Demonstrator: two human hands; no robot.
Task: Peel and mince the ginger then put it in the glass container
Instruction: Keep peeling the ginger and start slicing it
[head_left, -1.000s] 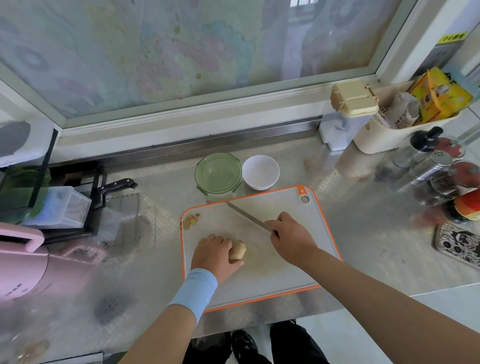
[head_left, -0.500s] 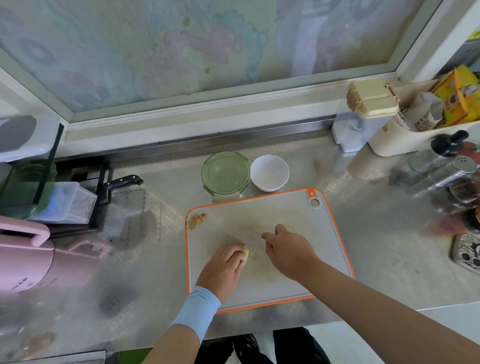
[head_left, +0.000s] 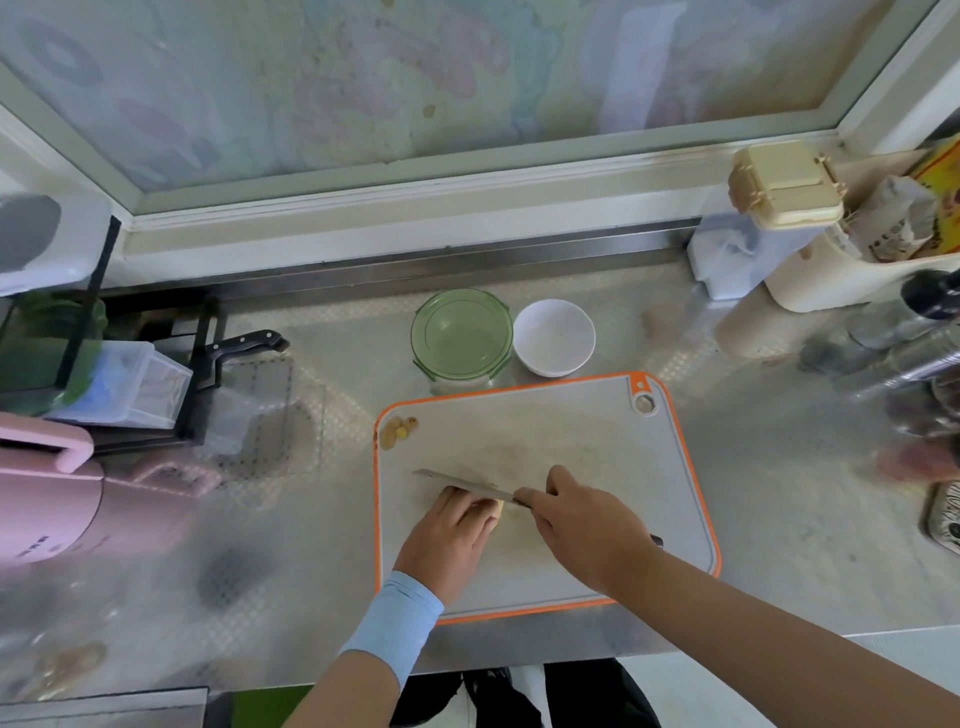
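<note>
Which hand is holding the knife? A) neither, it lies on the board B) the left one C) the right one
C: the right hand grips the knife, while the left hand holds the ginger on the board.

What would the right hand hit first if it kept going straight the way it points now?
Most likely the ginger, a small yellowish piece just ahead of the right hand on the cutting board, with the left hand holding it right behind. The knife it grips reaches over them.
</note>
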